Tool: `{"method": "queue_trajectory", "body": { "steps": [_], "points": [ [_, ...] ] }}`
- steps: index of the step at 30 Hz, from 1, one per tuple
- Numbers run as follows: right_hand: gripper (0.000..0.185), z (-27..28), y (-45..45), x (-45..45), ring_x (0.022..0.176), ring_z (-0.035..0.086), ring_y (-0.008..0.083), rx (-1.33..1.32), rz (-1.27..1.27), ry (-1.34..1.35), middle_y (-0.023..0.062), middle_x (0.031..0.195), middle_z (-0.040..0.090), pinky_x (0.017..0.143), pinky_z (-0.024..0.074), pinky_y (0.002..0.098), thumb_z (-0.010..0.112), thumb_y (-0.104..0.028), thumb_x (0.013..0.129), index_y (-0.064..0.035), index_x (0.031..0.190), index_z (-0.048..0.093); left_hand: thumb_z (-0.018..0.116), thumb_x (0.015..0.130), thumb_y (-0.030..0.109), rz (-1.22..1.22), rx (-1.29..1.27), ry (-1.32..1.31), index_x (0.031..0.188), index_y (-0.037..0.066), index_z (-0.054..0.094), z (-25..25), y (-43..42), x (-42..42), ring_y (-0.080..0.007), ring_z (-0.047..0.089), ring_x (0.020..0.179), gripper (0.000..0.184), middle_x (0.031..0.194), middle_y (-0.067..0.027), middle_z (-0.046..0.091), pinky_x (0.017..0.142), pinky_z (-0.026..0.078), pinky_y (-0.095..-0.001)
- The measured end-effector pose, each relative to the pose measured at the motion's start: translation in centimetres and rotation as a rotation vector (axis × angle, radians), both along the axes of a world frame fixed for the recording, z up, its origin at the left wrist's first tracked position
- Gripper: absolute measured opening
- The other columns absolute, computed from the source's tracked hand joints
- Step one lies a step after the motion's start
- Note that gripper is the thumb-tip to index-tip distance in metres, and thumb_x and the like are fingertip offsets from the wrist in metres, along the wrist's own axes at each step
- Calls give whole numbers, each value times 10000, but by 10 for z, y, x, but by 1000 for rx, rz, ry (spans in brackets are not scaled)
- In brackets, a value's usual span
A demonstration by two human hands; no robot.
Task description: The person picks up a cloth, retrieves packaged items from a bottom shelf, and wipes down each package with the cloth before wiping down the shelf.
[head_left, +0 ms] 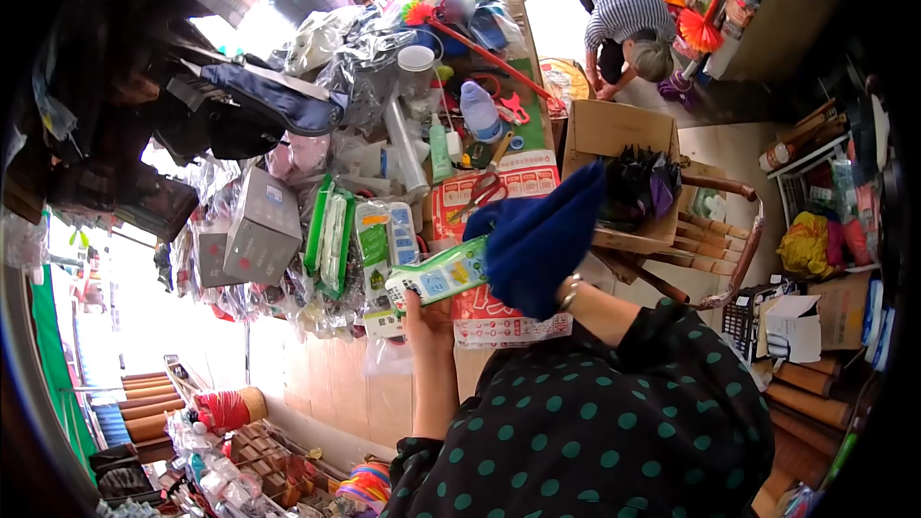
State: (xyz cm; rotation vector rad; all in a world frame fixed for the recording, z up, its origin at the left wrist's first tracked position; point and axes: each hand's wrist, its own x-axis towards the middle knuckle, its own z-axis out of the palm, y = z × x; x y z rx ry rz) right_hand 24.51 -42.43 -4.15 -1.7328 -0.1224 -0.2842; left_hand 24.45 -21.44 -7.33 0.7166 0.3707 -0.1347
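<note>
My left hand (428,317) grips the near end of a long, flat green-and-white package (446,273) printed with blue panels. A dark blue cloth (547,240) drapes over my right hand, hiding its fingers; only the wrist with a bracelet (570,294) shows. The cloth touches or overlaps the package's far end. Similar green-and-white packages (376,264) lie just left of it. Under the cloth and package is a red-and-white printed sheet (518,182), with red-handled scissors (487,190) on it.
Grey boxes (264,227) and bagged goods crowd the table's left. Beyond stand a green bottle (439,149) and a purple-white bottle (480,113). An open cardboard box (622,129) and bamboo chair (715,240) are to the right. Another person (628,5) bends down at the back.
</note>
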Motion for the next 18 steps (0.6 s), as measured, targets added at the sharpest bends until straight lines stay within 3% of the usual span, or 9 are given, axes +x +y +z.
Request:
{"method": "queue_trajectory", "body": {
  "steps": [2,5,9,12,14,15,16,17,18],
  "points": [
    [359,-33,14,6,906,581,220,657,113,134,53,978,598,882,451,322,652,-143,764,-81,1093,521,533,912,192,-6,90,-65,1268,12,407,5,-4,-1,-301,509,1155,418,1250,-166,506,976,433,-464],
    [316,-37,14,12,914,590,189,876,170,191,34,983,608,895,455,299,622,-101,829,-71,1121,505,538,911,155,-42,138,-187,1274,25,399,12,0,-3,-280,548,1087,410,1225,-147,515,936,452,-444],
    [246,-28,7,23,808,570,204,-210,89,-75,52,899,583,734,459,312,641,-101,795,-67,1019,543,586,881,153,-43,108,-222,1287,28,385,15,8,-9,-290,530,1108,470,1234,-146,509,947,434,-467],
    [207,-10,-2,16,726,536,226,-526,33,-335,78,816,558,635,428,346,674,-135,750,-60,913,570,592,878,191,-74,129,-436,1293,33,398,14,23,-9,-264,516,1137,484,1256,-122,511,964,417,-462],
    [253,9,-11,12,741,543,224,-441,-130,-393,90,789,563,655,438,350,692,-195,710,-58,893,584,698,790,143,-77,147,-475,1286,38,405,19,34,-7,-299,489,1158,585,1252,-128,503,995,374,-489],
    [335,-1,-2,19,772,553,204,-39,-88,-265,87,794,570,653,435,336,698,-242,657,-69,923,589,718,765,111,-132,150,-467,1269,54,430,17,44,-5,-298,492,1156,584,1252,-123,505,1006,359,-492],
    [335,0,-2,22,772,553,204,-40,-86,-265,87,794,570,653,435,336,698,-242,657,-69,923,589,718,765,111,-130,149,-467,1269,54,430,17,47,-6,-298,492,1156,584,1252,-123,505,1006,359,-492],
    [302,9,-5,22,755,558,192,-190,-30,-16,78,775,573,638,432,331,690,-222,676,-72,919,591,724,757,98,-141,227,-527,1264,60,426,21,45,-6,-300,494,1155,589,1241,-128,512,1006,358,-493],
    [246,14,-1,19,707,547,183,-344,-58,-66,63,726,558,617,424,322,682,-198,692,-69,874,578,729,750,85,-156,302,-586,1259,67,423,26,41,-7,-302,496,1154,595,1230,-132,520,1006,356,-493]
  ]
}}
